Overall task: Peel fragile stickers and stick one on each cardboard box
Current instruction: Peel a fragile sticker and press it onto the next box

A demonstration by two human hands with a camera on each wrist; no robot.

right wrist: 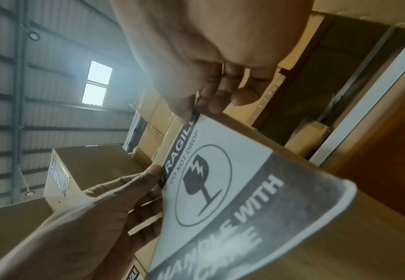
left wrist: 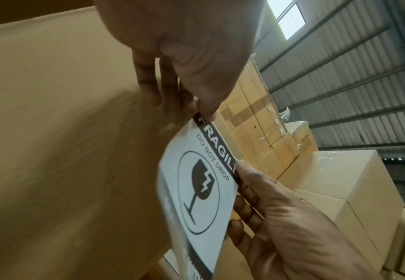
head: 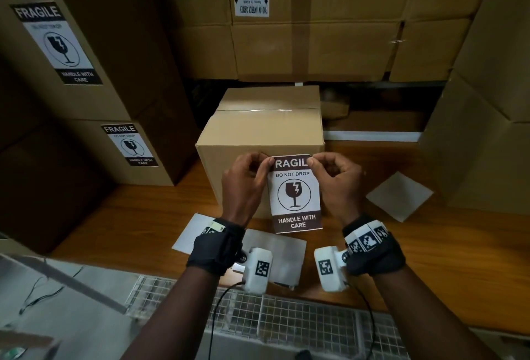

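Against front face of small tan cardboard box (head: 259,136) on wooden table (head: 415,247), you hold black-and-white fragile sticker (head: 295,196). Your left hand (head: 245,184) pinches top left corner, right hand (head: 334,180) pinches top right. Lower edge hangs loose. White backing sheets (head: 400,196) lie nearby.

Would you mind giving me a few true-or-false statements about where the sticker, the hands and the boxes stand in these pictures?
1. Both hands pinch the top corners of the fragile sticker. True: left hand at one corner, right hand at the other.
2. The small box in front already bears a fragile sticker on its top. False: its top shows only clear tape.
3. Two stacked boxes on the left each carry a fragile sticker. True.
4. The sticker is held upside down. False: FRAGILE reads at the top, HANDLE WITH CARE at the bottom.
5. The left hand is empty. False: it grips the sticker.
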